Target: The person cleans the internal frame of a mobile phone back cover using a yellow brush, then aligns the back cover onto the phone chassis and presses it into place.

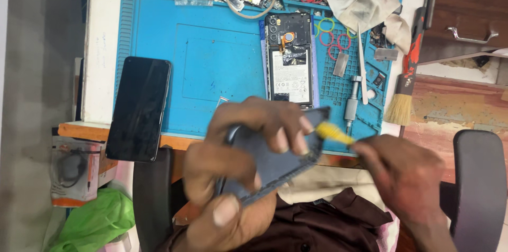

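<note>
The left hand (238,157) is clamping a dark grey phone back cover (275,165) over the lap, fingers wrapped across its face and thumb pressed on the near edge. The right hand (407,178) is pinching a small yellow pry pick (333,133) and working its tip against the cover's corner at about 2 o'clock.

Risks, as I judge them: the pick is biting right at a thin corner, so too much twist could crack the plastic or snap a clip. The cover is hanging in mid-air with no support under it, so a slip of the left-hand grip could drop it. A skidding pick could jab the left fingertips sitting just beside the tip.

At 12 o'clock from the hands, the opened phone (290,61) is lying on the blue repair mat (211,56) with battery exposed. A second black phone (138,108) is resting at 9 o'clock, overhanging the mat edge. A screwdriver (351,101) and brush (405,80) are lying at 2 o'clock.

Hard to make out: motion blur is smearing both hands, so the pick's exact contact point is unclear. The fingers are hiding most of the cover's surface, and whether adhesive or parts sit on it cannot be told. The tray clutter at 12 o'clock is too small to identify.
</note>
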